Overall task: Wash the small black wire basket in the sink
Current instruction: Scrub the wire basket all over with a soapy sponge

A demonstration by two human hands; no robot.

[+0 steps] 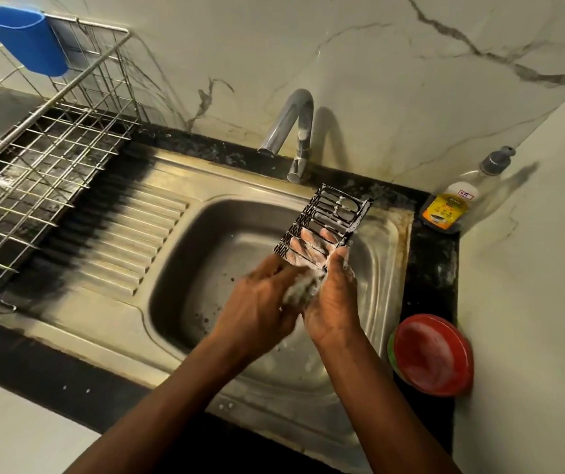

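In the middle of the frame, over the one steel sink (185, 268), one small black wire basket (329, 213) stood tilted, with white foam on it. Two hands were at its lower end. The right hand (334, 302) held the basket, thumb on its edge and fingers wrapped behind the wires. The left hand (257, 306) gripped one foamy scrubber (299, 290) against the basket's lower end. Above was one tap (291, 128). At the right were one soap bottle (455, 203) and one red plate (433, 354). In the upper left, one blue cup (24, 42) hung on one wire rack (51, 148).
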